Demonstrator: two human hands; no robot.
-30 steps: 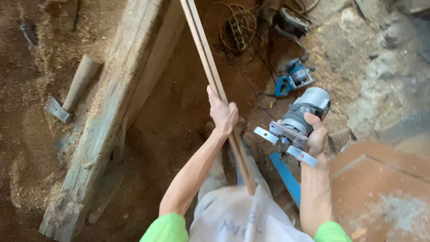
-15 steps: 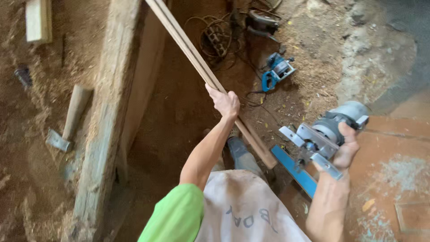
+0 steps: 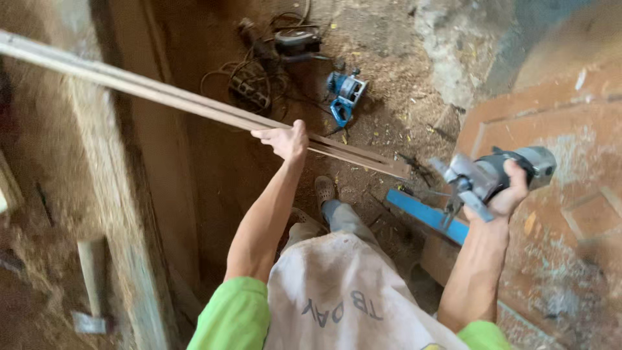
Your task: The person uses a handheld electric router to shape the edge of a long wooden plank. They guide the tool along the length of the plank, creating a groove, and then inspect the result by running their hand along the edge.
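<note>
Strips first: your left hand (image 3: 285, 140) is closed around a pair of long thin wooden strips (image 3: 162, 98), gripping them well toward their right end, so most of the length hangs out to your left and up past the frame edge. Long axis runs upper-left to lower-right across your body, and the short free end (image 3: 389, 167) stops near the power tool. Your right hand (image 3: 508, 194) is wrapped tight around that grey handheld router (image 3: 495, 174), base plate pointing left toward the strip end, close but not touching. So the strips sit in front of you at arm's length, left hand on them, right hand off to the side. Blue bar (image 3: 427, 217) lies below the router, and a blue planer (image 3: 345, 94) sits on the sawdust floor beyond.
</note>
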